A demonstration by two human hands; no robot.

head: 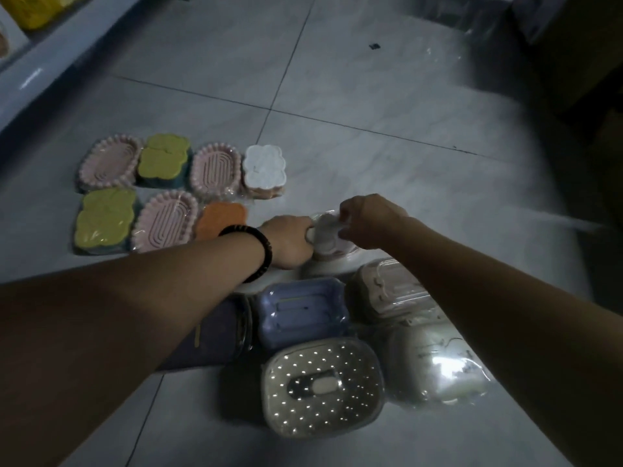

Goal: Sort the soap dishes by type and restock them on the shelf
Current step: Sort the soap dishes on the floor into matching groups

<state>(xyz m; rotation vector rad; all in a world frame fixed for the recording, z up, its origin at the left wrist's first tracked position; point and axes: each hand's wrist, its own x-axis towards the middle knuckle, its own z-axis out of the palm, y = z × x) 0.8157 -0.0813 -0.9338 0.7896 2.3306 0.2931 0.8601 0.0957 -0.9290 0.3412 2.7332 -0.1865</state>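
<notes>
white-and-pink wrapped soap dish (325, 235), held low near the floor (371, 112) between both hands: left grip (286, 242) curled round its left end, right grip (367, 220) pinching its upper right edge. long axis too blurred to call. lies just right of the orange dish (220, 219), with the white scalloped dish (264, 166) up-left. left grip nearer those sorted rows (168, 220); unsorted pile (323, 382) nearer the body.

head view, looking down, near floor (371, 96)
</notes>
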